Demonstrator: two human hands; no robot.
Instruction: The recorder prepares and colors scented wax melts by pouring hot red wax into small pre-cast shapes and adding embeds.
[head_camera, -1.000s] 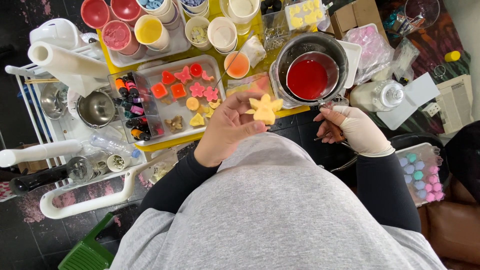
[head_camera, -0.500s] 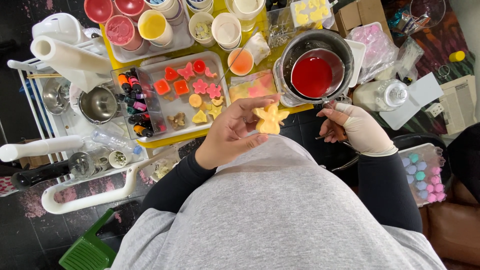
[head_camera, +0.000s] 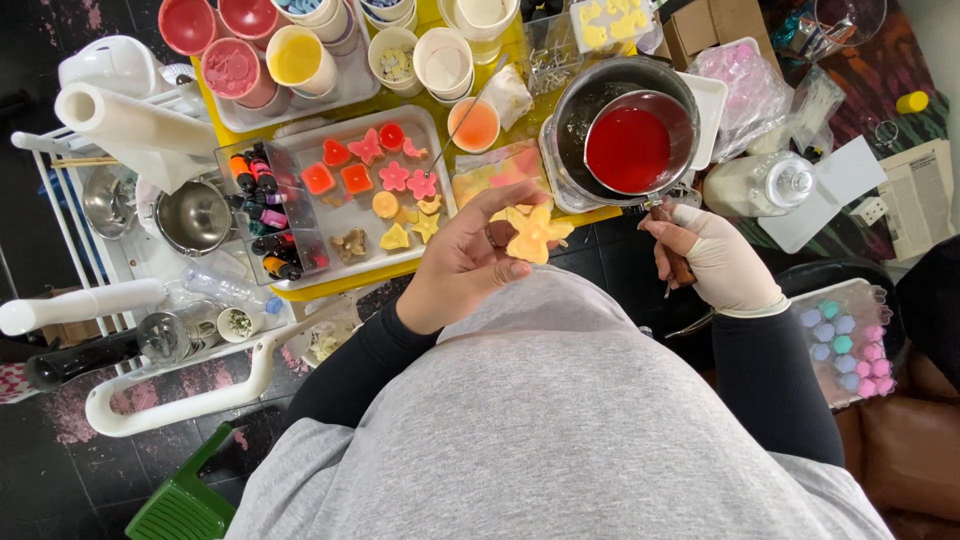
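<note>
Yellow wax flower (head_camera: 532, 236) sits pinched in left hand (head_camera: 462, 268); right hand (head_camera: 712, 262), gripping the pan handle (head_camera: 677, 258), should pour steadily.

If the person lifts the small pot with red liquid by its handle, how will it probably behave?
The small pot is nearly full of red liquid, so it probably feels heavy and could spill if tilted. It sits inside a larger pot, so it may wobble. The right hand grips the handle, which looks stiff.

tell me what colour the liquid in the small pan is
Red liquid, seen in the head view.
</note>
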